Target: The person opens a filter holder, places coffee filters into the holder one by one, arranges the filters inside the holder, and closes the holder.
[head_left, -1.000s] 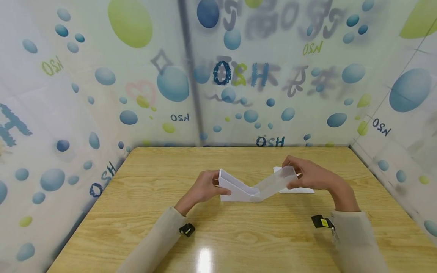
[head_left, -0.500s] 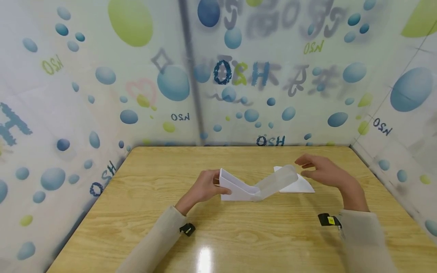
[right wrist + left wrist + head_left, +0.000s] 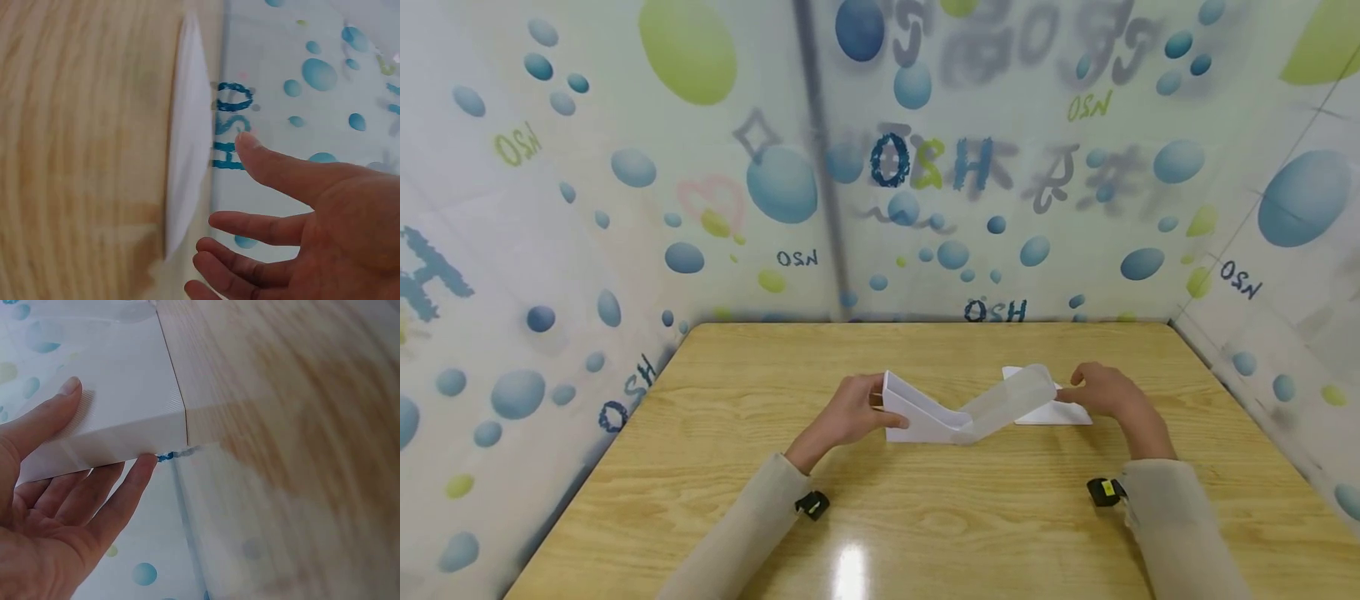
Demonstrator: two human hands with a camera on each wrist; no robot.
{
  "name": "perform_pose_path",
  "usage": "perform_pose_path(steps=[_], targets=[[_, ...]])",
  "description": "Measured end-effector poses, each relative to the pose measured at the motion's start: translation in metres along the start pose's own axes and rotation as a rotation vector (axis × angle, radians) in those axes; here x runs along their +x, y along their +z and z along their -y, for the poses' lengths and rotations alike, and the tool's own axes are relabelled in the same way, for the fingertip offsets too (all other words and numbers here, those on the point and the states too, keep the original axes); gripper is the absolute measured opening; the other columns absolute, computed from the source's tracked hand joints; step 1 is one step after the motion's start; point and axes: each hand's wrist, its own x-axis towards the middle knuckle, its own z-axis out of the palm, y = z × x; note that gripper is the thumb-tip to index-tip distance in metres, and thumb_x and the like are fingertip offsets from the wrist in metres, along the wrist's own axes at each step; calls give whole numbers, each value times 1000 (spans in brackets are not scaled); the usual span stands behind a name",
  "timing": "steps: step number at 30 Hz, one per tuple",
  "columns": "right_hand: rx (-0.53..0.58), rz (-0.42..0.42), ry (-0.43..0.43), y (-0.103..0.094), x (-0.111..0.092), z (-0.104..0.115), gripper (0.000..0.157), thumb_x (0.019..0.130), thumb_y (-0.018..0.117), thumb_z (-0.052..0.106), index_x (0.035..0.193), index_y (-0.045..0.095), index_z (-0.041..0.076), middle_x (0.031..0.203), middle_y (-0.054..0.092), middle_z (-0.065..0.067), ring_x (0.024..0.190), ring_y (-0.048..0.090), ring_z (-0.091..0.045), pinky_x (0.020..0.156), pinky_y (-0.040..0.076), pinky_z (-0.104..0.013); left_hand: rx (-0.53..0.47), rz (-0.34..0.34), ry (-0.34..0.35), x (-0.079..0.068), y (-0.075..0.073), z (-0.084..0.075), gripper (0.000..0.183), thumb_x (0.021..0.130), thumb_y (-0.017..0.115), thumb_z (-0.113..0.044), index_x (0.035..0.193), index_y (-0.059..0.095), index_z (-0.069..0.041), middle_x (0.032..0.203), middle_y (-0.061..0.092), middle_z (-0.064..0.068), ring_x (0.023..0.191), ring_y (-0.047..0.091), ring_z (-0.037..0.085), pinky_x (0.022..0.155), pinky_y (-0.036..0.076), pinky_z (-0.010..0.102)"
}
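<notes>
A white box with a slanted open top (image 3: 925,412) stands on the wooden table. Its frosted translucent lid (image 3: 1011,398) is swung open to the right. My left hand (image 3: 850,408) grips the box's left end, the thumb on the front side and the fingers round the end wall; in the left wrist view the white wall (image 3: 119,381) shows between thumb and fingers. Behind the lid lies a white, fan-shaped flat piece, perhaps a paper stack (image 3: 1060,411). Over its right side is my right hand (image 3: 1105,390), thumb and fingers spread apart in the right wrist view, holding nothing.
The wooden table (image 3: 917,508) runs back to a wall hanging (image 3: 917,242) printed with bubbles and lettering. More of the same hanging encloses both sides. Each wrist wears a black strap, the left strap (image 3: 812,504) and the right strap (image 3: 1105,492).
My right hand has let go of the open lid, drawn back to the right, then come down toward the white fan-shaped piece. My left hand has stayed on the box.
</notes>
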Motion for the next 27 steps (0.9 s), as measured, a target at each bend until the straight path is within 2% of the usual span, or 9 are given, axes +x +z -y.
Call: perform_pose_path(steps=[7, 15, 22, 27], targets=[[-4, 20, 55, 10, 8, -9, 60, 94, 75, 39, 119, 56, -12, 115, 63, -28, 89, 56, -32, 73, 51, -38, 5, 8, -10, 1, 0, 1, 34, 85, 85, -10, 116, 72, -6, 112, 77, 13, 101, 78, 27, 81, 65, 32], [-48, -32, 52, 13, 9, -11, 56, 92, 78, 37, 117, 59, -10, 115, 66, -28, 89, 59, -33, 74, 53, -44, 16, 7, -12, 1, 0, 0, 34, 85, 85, -8, 116, 72, -7, 113, 76, 11, 101, 78, 27, 81, 65, 32], [-6, -33, 77, 15, 10, -8, 46, 93, 78, 25, 115, 57, -10, 106, 65, -23, 88, 56, -32, 73, 50, -40, 16, 5, -1, 1, 0, 0, 33, 86, 85, -9, 116, 72, -7, 113, 77, 11, 100, 78, 26, 81, 65, 32], [31, -29, 91, 16, 11, -6, 45, 94, 76, 18, 118, 56, -14, 108, 63, -27, 91, 54, -35, 78, 51, -42, 22, 9, 6, 1, 0, 1, 34, 86, 84, -9, 117, 72, -6, 113, 76, 12, 100, 78, 27, 81, 65, 31]])
